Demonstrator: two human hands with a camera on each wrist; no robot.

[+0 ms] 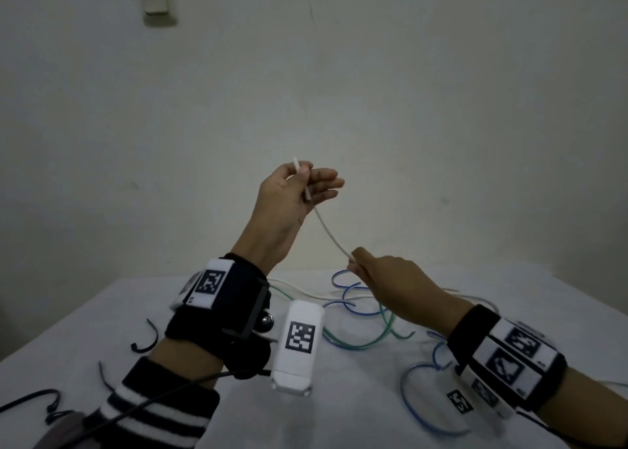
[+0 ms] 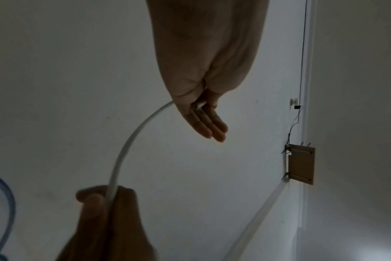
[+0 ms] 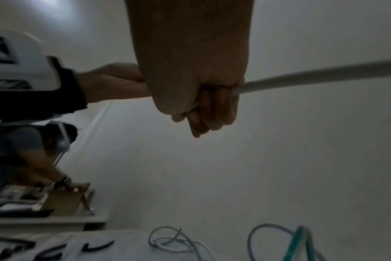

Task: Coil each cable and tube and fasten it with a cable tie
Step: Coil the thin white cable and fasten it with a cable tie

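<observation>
Black cable ties [image 1: 146, 338] lie on the white table [image 1: 102, 312] at the left. The raised left hand [image 1: 292, 197] pinches the white tube [image 1: 328, 231] between thumb and forefinger near its free end, the other fingers [image 2: 212, 123] straight. The tube slopes down to the right hand [image 1: 387, 278], whose curled fingers [image 3: 214, 109] grip it above loose blue tubes [image 1: 353, 295] and green tubes [image 1: 370, 339].

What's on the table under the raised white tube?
Under the white tube, loose blue tubes and green tubes tangle on the table. The right hand covers part of the tangle.
</observation>
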